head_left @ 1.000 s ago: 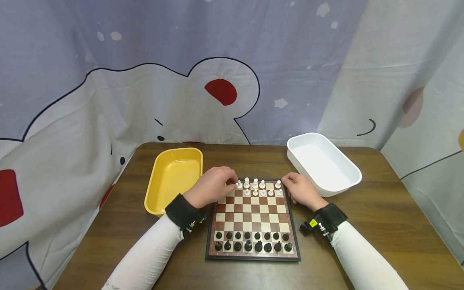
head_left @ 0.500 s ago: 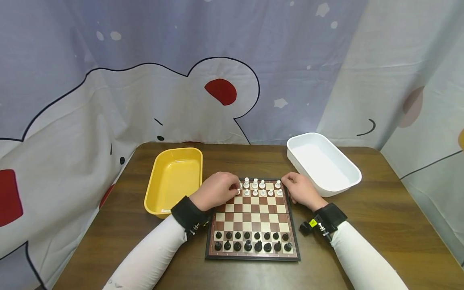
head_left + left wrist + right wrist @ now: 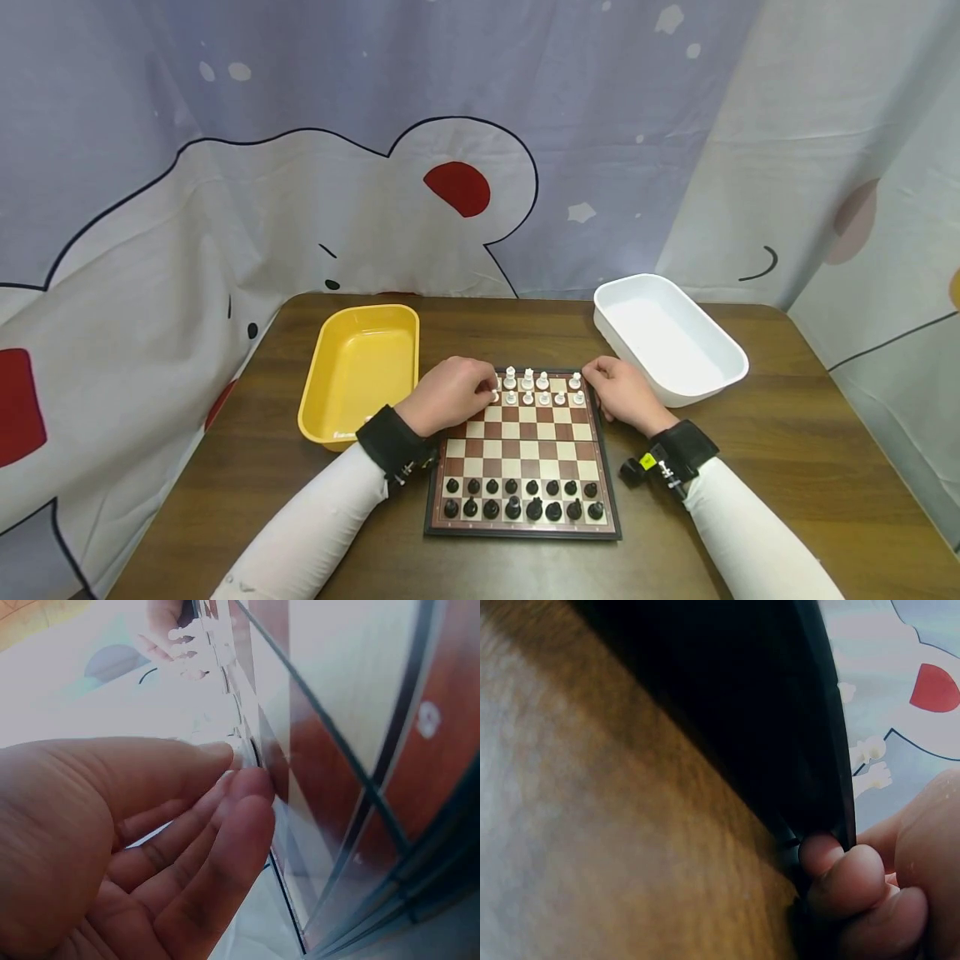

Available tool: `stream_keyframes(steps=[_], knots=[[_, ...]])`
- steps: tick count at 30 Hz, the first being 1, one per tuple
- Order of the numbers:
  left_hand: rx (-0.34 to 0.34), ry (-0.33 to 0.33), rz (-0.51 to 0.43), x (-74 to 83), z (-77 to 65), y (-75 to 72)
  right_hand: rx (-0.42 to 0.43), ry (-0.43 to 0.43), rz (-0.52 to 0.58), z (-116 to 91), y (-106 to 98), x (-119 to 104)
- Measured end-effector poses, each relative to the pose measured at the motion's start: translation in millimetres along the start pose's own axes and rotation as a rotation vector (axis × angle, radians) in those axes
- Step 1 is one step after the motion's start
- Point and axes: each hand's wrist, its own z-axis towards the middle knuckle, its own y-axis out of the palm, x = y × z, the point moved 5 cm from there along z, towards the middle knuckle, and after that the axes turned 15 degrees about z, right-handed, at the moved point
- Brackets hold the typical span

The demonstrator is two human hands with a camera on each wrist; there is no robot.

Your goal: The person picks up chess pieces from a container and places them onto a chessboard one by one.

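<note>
On the wooden table lies a chessboard (image 3: 519,450) with brown and cream squares and a dark frame. My left hand (image 3: 452,392) reaches over its far left part, thumb and fingertips pinching a small white pawn (image 3: 495,397); most of that pawn is hidden in the left wrist view. White pieces (image 3: 528,381) stand in two rows along the far side, some covered by the left hand. Two rows of black pieces (image 3: 513,507) stand along the near side. My right hand (image 3: 624,393) holds the board's far right corner, its fingertips (image 3: 853,877) curled against the dark edge.
A yellow tray (image 3: 321,375) stands left of the board, near my left hand. Behind my right hand is a white tray (image 3: 708,389). The table (image 3: 810,467) ends in front of a printed cloth (image 3: 315,208) hanging at the back.
My left hand has shifted slightly right and toward me, from the back row of white pieces to the white pawn row, then stayed there. The right hand keeps its place at the corner.
</note>
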Motion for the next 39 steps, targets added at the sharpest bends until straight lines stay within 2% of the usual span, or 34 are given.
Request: stream_keyframes(steps=[5,12,19,24,30,35,39], knots=[[-0.01,-0.008,-0.004,-1.9,-2.6,-6.4,0.002,0.002,0.006,0,0,0],[0.023,-0.015,-0.017,-7.5,-7.4,-26.0,0.001,0.002,0.0,0,0,-1],[0.05,-0.051,-0.06,-23.4,-14.1,-45.5,0.004,0.006,0.0,1,0,-1],[0.055,-0.108,-0.091,-45.8,-20.8,-58.2,0.001,0.003,0.006,0,1,-1],[0.08,-0.195,-0.095,-83.6,-30.0,-69.3,-0.002,0.004,0.011,0,2,0],[0.076,-0.244,-0.057,-110.0,-34.4,-68.7,0.003,0.006,0.012,1,1,0],[0.052,-0.255,-0.021,-123.6,-34.9,-63.3,0.0,0.002,0.014,0,1,0]])
